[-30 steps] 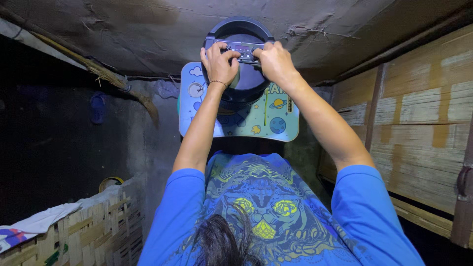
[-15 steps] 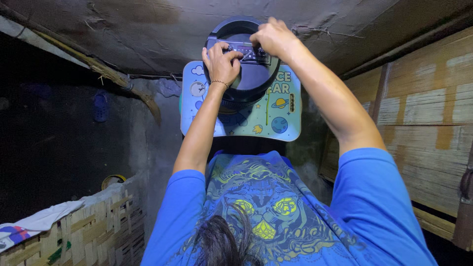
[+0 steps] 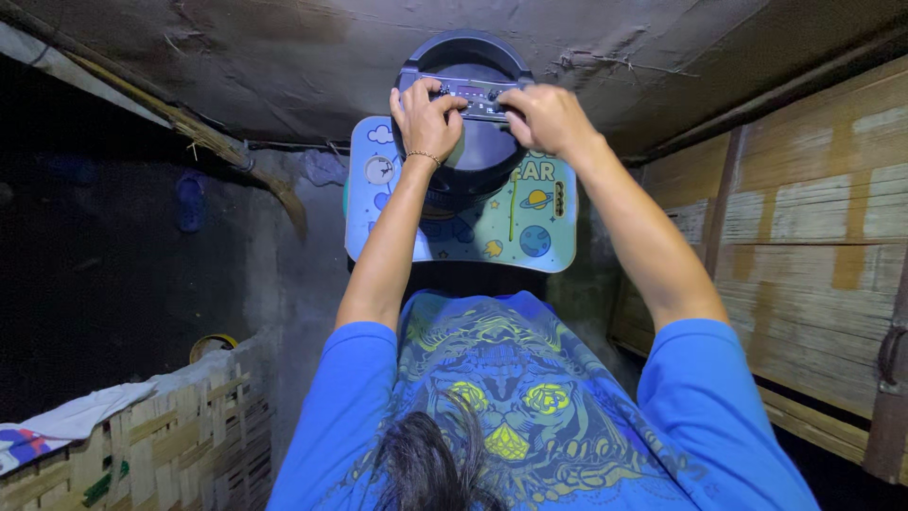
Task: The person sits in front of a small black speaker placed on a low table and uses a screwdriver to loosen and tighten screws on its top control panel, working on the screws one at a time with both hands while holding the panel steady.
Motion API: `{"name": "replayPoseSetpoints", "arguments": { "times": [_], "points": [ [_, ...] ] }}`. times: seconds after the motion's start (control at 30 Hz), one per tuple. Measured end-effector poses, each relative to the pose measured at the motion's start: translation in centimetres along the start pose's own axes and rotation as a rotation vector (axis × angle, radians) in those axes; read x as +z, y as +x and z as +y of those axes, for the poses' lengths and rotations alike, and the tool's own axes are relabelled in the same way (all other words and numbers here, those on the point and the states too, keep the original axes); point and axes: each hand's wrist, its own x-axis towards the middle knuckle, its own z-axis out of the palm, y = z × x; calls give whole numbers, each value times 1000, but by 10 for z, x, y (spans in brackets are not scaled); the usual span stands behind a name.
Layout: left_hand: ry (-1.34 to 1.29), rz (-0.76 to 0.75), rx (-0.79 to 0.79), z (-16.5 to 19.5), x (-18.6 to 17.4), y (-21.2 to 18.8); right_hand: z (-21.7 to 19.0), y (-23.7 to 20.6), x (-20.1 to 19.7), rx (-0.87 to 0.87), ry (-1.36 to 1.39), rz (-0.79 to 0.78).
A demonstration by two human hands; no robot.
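Dim earthen flooring, rough and cracked, fills the background, with everything placed here by reference to the round speaker. That speaker is a black, drum-shaped unit of smooth plastic with a rectangular control panel across its top, and it stands on a small surface, a pale blue and green children's desk with rounded corners and printed planets and clouds.

Both hands rest on the control panel. The left hand lies on the panel's left part with fingers curled down and thumb spread, pressing on the buttons; a thin bead bracelet circles its wrist. The right hand sits on the panel's right part, fingers bent and drawn together, fingertips touching the knobs; whether it pinches one cannot be told.

Nearer the camera than the speaker, the person's blue shirt shows a yellow and grey printed pattern. Right of the speaker runs a wall of flat woven bamboo panels framed in wood. Left of the speaker and nearer the camera stands a woven bamboo basket-like wall, with a white cloth draped over its rim; what lies inside is hidden.
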Motion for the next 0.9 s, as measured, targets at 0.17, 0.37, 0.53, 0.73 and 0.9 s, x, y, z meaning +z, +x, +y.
{"name": "replayPoseSetpoints", "arguments": {
  "times": [0.17,0.37,0.53,0.73,0.9],
  "points": [
    [-2,9,-7,-1,3,0,-14,-15,21,230,153,67],
    [-7,-3,-12,-1,2,-2,-26,-3,36,304,82,48],
    [-11,16,-13,0,2,-4,-32,3,34,319,111,33],
    [-14,28,-3,0,-1,-4,-39,13,31,360,90,16],
    [-27,27,-18,2,-2,-4,-46,16,30,385,55,-13]
  ]
}}
